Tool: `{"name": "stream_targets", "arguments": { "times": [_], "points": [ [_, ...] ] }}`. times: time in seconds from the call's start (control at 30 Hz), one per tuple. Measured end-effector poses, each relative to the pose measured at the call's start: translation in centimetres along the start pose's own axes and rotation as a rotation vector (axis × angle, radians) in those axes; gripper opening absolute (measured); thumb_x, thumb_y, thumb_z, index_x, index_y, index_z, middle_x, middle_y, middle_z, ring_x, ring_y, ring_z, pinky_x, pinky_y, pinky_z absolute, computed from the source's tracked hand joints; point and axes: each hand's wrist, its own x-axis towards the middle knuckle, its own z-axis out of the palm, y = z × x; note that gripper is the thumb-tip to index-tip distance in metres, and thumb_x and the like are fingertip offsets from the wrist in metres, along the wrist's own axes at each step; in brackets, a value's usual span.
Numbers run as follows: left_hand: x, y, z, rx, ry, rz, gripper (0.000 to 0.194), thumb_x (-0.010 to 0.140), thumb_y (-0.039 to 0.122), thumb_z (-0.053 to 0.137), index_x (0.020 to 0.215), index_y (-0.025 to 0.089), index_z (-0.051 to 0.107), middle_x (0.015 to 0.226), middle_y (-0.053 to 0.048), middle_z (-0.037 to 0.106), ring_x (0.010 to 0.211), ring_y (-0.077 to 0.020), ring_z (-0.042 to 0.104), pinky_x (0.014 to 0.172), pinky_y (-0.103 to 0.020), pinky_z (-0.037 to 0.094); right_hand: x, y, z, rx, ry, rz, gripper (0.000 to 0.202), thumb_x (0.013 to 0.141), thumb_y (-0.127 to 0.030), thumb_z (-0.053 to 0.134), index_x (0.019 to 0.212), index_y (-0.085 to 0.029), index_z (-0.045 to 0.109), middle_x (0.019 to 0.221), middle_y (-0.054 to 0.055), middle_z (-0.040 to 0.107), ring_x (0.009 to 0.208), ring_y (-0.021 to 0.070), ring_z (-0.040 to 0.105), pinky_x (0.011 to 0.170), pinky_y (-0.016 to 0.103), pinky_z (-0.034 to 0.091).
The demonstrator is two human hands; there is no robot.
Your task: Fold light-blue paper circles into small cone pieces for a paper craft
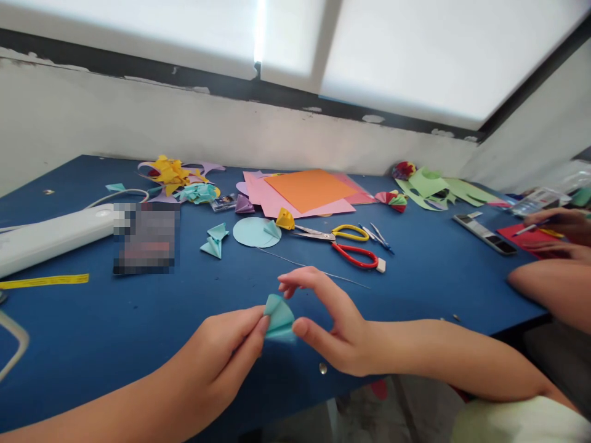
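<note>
Between thumb and fingers, my left hand (226, 357) pinches a folded piece of light-blue paper (279, 315) above the table's front edge. It is creased into a fan-like wedge. My right hand (330, 326) is just right of the paper, thumb and fingers apart in a wide curve; the thumb tip is close to the paper's edge, and I cannot tell if it touches. Beyond the hands lie light-blue paper circles (249, 232), folded light-blue pieces (215, 240), a folded yellow piece (285, 219) and scissors (339, 237) with one yellow and one red handle.
A thin wire (314, 266) crosses the blue table (184, 320). Orange paper (309, 189) tops a stack at the back. A white power strip (60, 237) and yellow tape measure (46, 282) lie left. At right are a phone (484, 234) and another person's hands (561, 237) over red paper.
</note>
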Motion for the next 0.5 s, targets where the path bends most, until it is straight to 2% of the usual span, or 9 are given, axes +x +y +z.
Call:
{"name": "stream_targets", "arguments": {
  "times": [0.07,0.23,0.4,0.5],
  "points": [
    [-0.01,0.18,-0.08,-0.033,-0.021,-0.02,0.03,0.093,0.031,0.031,0.073,0.02,0.052,0.063,0.002,0.053,0.057,-0.0124,0.049,0.056,-0.021,0.038,0.07,-0.07,0.04,0.068,0.006,0.061,0.035,0.089,-0.027,0.05,0.122,-0.017,0.041,0.106,0.01,0.054,0.093,0.0168,0.054,0.082,0.033,0.048],
    [0.01,0.79,-0.17,-0.116,-0.026,-0.075,0.033,0.092,0.037,0.033,0.075,0.02,0.055,0.066,0.001,0.056,0.062,-0.0141,0.052,0.06,-0.021,0.041,0.36,-0.05,0.03,0.003,0.091,0.073,0.016,0.079,-0.025,0.065,0.089,-0.019,0.055,0.093,0.006,0.054,0.085,0.0161,0.055,0.079,0.033,0.049],
    [-0.03,0.86,-0.21,-0.105,0.039,-0.089,0.029,0.088,0.038,0.04,0.07,0.022,0.055,0.063,0.002,0.057,0.06,-0.0145,0.052,0.058,-0.02,0.041,0.32,-0.24,0.05,-0.004,0.039,0.064,0.008,0.08,-0.019,0.063,0.086,-0.018,0.059,0.093,0.006,0.056,0.082,0.0141,0.057,0.078,0.031,0.049],
    [-0.04,0.7,-0.46,-0.101,0.002,-0.061,0.028,0.085,0.04,0.045,0.069,0.022,0.058,0.06,0.002,0.056,0.058,-0.0147,0.051,0.055,-0.02,0.042,0.33,-0.29,0.25,0.008,0.042,0.092,0.004,0.082,-0.017,0.06,0.085,-0.018,0.058,0.094,0.006,0.058,0.083,0.0136,0.057,0.078,0.03,0.05]
  ]
}}
